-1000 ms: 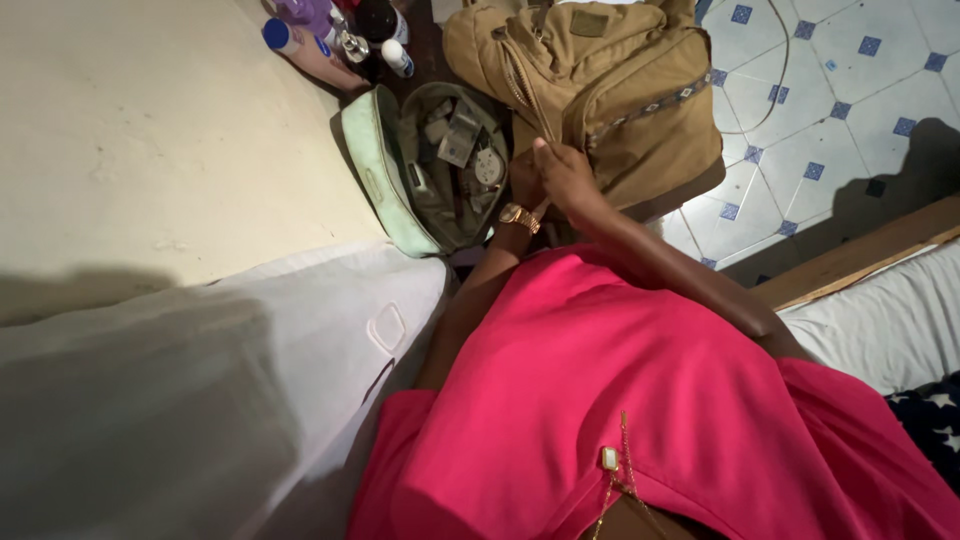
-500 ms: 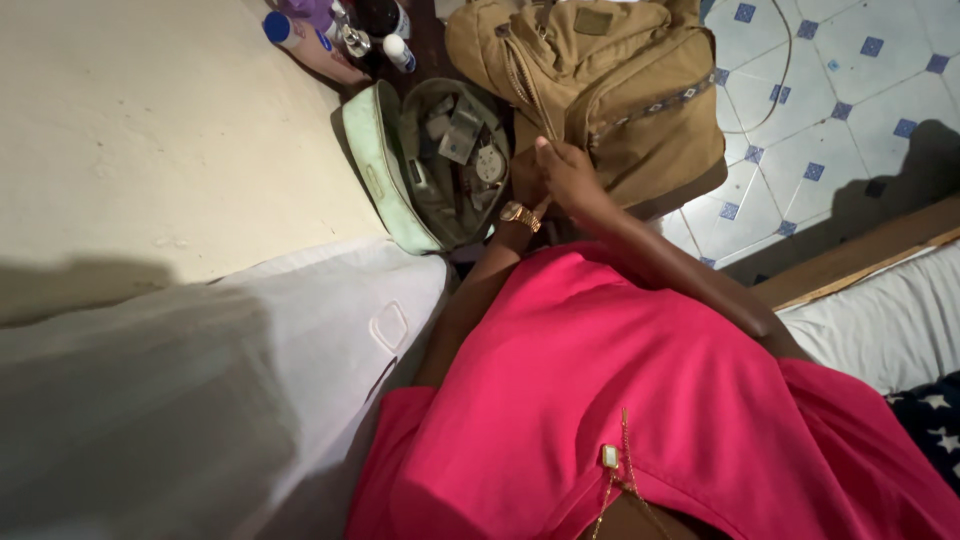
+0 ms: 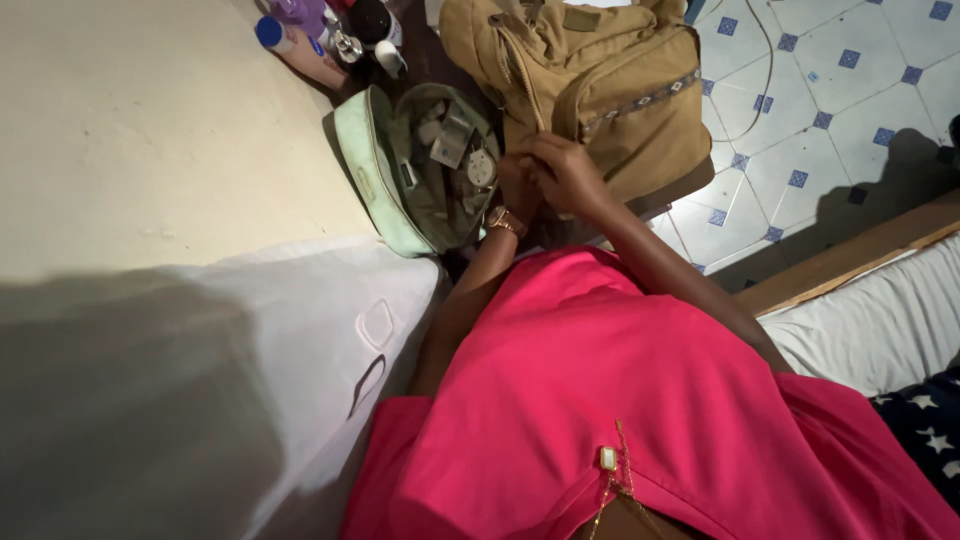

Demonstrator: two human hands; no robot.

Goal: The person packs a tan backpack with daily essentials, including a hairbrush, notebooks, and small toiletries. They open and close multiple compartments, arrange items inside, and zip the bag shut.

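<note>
A tan canvas backpack [image 3: 610,90] stands on the floor in front of me. My right hand [image 3: 567,170] rests against its lower front by the zip, fingers curled and pinching at the fabric. My left hand [image 3: 515,188], a gold watch on the wrist, is tucked right beside it, mostly hidden by the right hand. Just to the left lies an open pale green pouch [image 3: 365,170] with small items inside. My pink top fills the lower part of the view.
Bottles and tubes [image 3: 320,35] stand at the top by a cream wall [image 3: 150,120]. White bedding [image 3: 300,330] lies to the left. A blue-patterned tile floor [image 3: 820,110], a thin cable and a wooden bed edge [image 3: 850,255] are to the right.
My right hand, which had its thumb stretched up along the zip, has curled its fingers at the backpack's front. Both hands sit slightly higher and further left in view.
</note>
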